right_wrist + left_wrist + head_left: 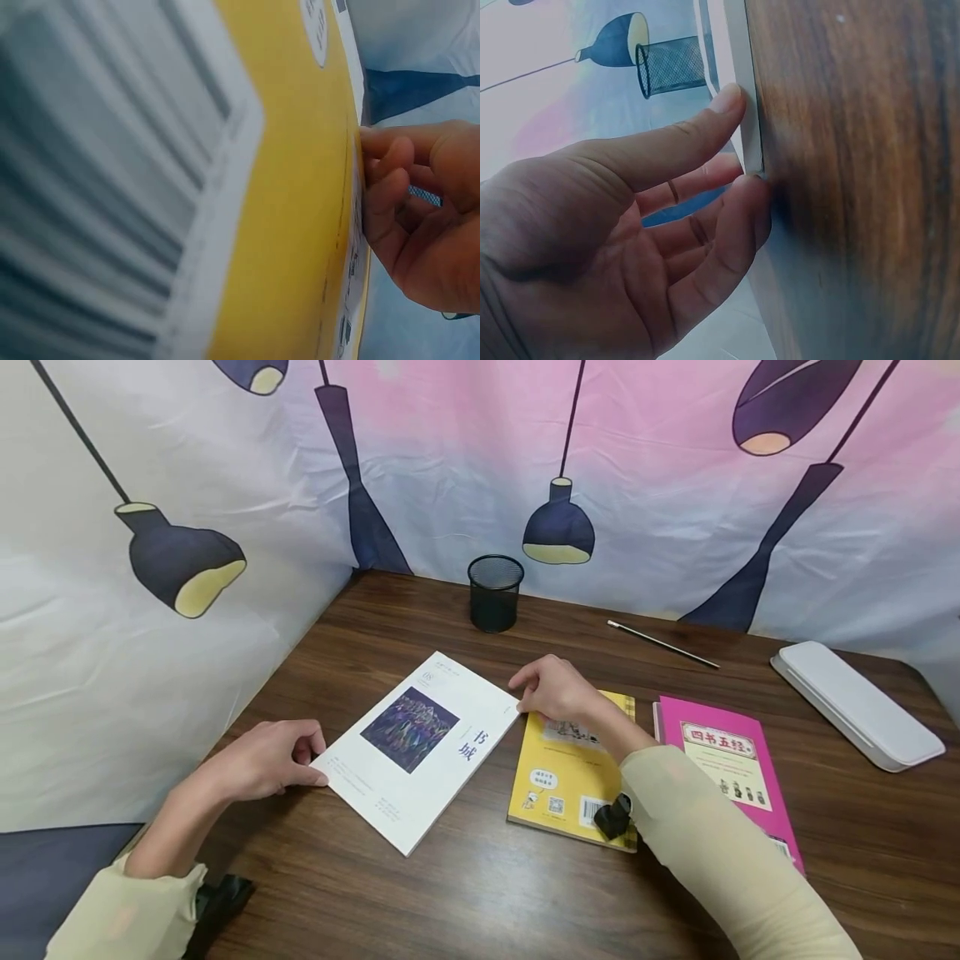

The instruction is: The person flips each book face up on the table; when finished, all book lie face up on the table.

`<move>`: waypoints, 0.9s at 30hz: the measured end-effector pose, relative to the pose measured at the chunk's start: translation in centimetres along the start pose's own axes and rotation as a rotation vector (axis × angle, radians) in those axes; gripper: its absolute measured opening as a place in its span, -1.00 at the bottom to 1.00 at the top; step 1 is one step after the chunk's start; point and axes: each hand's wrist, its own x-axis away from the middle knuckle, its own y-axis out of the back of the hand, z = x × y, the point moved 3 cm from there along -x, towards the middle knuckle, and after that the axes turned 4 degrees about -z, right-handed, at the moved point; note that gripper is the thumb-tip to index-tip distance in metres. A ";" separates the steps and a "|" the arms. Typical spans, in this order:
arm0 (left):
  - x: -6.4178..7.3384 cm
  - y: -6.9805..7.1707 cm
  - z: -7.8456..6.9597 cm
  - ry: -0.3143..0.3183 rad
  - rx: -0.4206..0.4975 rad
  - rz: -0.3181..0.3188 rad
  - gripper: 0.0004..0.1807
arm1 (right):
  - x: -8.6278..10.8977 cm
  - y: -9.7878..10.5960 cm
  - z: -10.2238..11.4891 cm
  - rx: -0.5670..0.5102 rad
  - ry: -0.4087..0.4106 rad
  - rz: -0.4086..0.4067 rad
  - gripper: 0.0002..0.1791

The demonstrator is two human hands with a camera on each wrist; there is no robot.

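Observation:
A white book (408, 743) with a dark square picture lies on the brown table at a slant. My left hand (273, 760) pinches its near left corner; in the left wrist view the thumb (726, 99) lies on the cover and a bent finger is at the lower edge. At the far right corner, my right hand (558, 687) holds the book with thumb and fingertips, its wrist passing over a yellow book (551, 768). The right wrist view shows this right hand (435, 210) with curled fingers, partly behind the yellow book's cover.
Right of the yellow book lies a pink book (768, 747), partly under the right sleeve. A black mesh pen holder (494, 602) stands at the back, with a pencil (663, 644) to its right. A white case (855, 706) lies at the far right. Printed fabric (450, 468) hangs behind.

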 end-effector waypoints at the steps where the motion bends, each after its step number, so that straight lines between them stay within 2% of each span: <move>1: 0.0 0.0 0.0 -0.001 0.001 -0.002 -0.67 | -0.1 0.0 0.0 0.010 -0.007 -0.009 -0.60; 5: 0.1 -0.1 -0.1 0.001 -0.006 -0.011 -0.69 | -0.2 -0.1 0.2 0.055 -0.021 -0.043 -0.64; 10: 0.3 -0.3 -0.1 0.024 -0.014 -0.024 -0.70 | 0.6 -0.3 0.7 0.165 0.036 -0.082 -0.76; 15: 0.4 -0.3 -0.2 0.030 -0.021 -0.026 -0.71 | 1.4 -0.6 1.2 0.253 0.043 -0.090 -0.74; 20: 0.4 -0.3 -0.2 0.029 -0.020 -0.029 -0.70 | 1.3 -0.6 1.3 0.260 0.033 -0.073 -0.70; 27: 0.3 -0.6 -0.5 0.014 0.032 0.002 -0.63 | 1.0 -0.5 0.9 0.221 0.002 -0.132 -0.65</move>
